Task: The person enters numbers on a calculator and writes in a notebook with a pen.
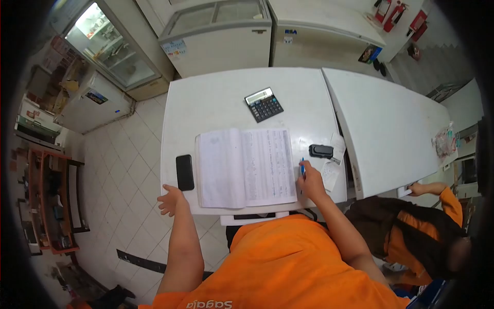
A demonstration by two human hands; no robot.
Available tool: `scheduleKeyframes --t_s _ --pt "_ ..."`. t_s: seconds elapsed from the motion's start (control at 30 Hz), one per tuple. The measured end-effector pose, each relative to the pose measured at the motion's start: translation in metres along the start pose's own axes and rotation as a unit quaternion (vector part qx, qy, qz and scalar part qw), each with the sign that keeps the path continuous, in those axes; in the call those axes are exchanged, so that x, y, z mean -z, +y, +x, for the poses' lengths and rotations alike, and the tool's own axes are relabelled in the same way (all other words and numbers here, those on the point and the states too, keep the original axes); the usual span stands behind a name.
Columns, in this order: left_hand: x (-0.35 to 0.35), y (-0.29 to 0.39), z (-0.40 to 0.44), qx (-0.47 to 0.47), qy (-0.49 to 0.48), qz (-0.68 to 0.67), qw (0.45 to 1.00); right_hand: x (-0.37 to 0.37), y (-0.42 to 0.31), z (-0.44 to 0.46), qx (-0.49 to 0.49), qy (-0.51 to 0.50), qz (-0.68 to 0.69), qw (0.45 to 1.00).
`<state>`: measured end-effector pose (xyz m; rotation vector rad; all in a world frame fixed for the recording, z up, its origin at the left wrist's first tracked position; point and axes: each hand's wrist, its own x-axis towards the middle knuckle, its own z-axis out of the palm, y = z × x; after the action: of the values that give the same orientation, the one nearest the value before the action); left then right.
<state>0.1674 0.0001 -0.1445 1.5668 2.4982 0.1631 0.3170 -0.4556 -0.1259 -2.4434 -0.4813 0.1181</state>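
Orange fabric, a short-sleeved shirt [288, 252] with pale lettering on it, fills the space closest to me, and the wearer's bare forearms reach out from it toward a white surface [216, 103]. Open on that surface, right in front of the shirt, lies a big ledger [267, 167], its right page filled with ruled columns of handwriting and its left page much paler. The right hand [310, 180] pinches a blue pen [302, 167] between thumb and fingers, just beside the ledger's right edge. The left hand [171, 201] is spread loosely at the near left corner of the surface, holding nothing; I can't tell whether it touches the edge. Near it lies a black smartphone [184, 172], between that corner and the ledger. Beyond the pages, a black calculator [265, 105] sits at a slant. Over to the right, a small black oblong object [321, 151] lies by some paper slips [330, 174], near the pen hand. A second white table [386, 123] stands alongside, where another person's hand [419, 188] is at the near edge, by a crumpled plastic bag [444, 141]. Farther back stand two chest freezers [221, 49] and a glass-door refrigerator [118, 54], with red fire extinguishers [394, 16] on the wall.
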Motion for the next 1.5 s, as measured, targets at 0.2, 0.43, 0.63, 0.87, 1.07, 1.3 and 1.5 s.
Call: scheduleKeyframes --t_s 0.2,0.43,0.63,0.87,1.07,1.3,1.5 --pt "-0.014 -0.014 0.014 -0.026 0.014 -0.021 0.999 0.026 -0.008 -0.015 -0.267 -0.104 0.425 0.859" --pt "-0.027 -0.031 0.02 -0.101 -0.003 -0.021 0.995 0.016 -0.002 -0.044 -0.201 -0.045 0.528 0.824" --pt "-0.027 -0.045 -0.011 -0.065 0.055 0.017 0.996 0.007 -0.02 -0.027 -0.147 -0.086 0.567 0.806" --pt "-0.025 -0.053 -0.004 -0.066 -0.014 -0.141 0.988 -0.051 -0.089 0.04 0.006 -0.066 0.441 0.895" --pt "-0.028 -0.05 -0.003 -0.064 -0.001 -0.103 0.993 -0.09 -0.088 0.075 0.19 0.077 0.232 0.951" --pt "-0.028 -0.051 -0.004 -0.08 0.004 -0.101 0.992 -0.095 -0.089 0.068 0.275 0.081 0.121 0.95" --pt "-0.021 -0.05 -0.007 -0.081 -0.002 -0.09 0.993 -0.1 -0.089 0.069 0.291 0.092 0.091 0.948"
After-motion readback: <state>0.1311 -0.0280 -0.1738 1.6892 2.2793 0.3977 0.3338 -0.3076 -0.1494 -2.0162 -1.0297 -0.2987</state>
